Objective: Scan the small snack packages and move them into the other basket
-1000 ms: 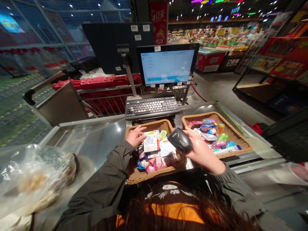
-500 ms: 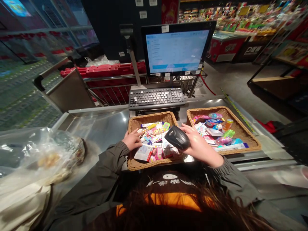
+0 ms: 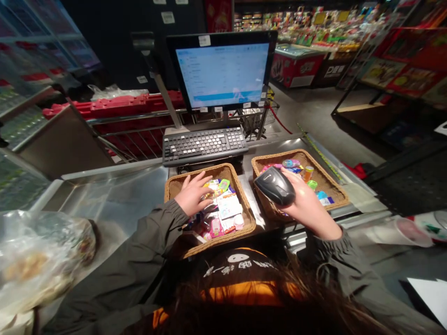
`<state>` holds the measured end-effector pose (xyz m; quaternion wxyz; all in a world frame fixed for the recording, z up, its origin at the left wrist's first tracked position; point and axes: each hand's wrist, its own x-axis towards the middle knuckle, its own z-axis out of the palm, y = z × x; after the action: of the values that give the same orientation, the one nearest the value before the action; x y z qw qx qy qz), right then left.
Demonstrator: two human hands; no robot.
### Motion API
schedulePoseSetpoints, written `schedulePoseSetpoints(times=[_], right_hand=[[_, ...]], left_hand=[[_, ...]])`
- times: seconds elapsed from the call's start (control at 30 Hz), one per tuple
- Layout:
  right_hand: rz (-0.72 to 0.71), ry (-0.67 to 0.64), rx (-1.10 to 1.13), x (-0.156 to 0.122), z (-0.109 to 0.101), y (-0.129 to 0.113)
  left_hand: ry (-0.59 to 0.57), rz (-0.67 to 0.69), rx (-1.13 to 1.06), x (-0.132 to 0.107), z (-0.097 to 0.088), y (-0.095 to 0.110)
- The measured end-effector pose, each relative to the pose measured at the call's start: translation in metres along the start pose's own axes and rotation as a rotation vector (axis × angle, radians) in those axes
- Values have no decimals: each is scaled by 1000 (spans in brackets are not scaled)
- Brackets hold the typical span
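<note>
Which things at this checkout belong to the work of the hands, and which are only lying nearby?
In the work: right hand gripping a handheld barcode scanner; left hand on small packaged goods in the near wicker basket.

Only nearby: second wicker basket, keyboard, monitor, plastic bag.

Packed supermarket shelves (image 3: 307,23) at twelve o'clock, red chest freezers (image 3: 295,70) at one o'clock, red display racks (image 3: 394,70) at two, grey floor (image 3: 307,107) between them, glass-paned wall (image 3: 45,37) at ten o'clock, dim lighting.
</note>
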<state>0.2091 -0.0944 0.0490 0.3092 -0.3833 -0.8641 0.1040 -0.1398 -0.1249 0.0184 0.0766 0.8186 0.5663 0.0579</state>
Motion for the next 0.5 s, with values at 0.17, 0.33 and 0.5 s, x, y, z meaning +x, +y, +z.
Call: schedulePoseSetpoints(times=[0.17,0.33,0.5], right_hand=[[192,113,-107,-25,-36,33],[298,173,-138,-49,-51,57],[417,206,-117,-61,-58,71]], left_hand=[[-4,188,-15,64,6,37],[-95,295,-20,128,31,78],[-173,356,38,184,52,106]])
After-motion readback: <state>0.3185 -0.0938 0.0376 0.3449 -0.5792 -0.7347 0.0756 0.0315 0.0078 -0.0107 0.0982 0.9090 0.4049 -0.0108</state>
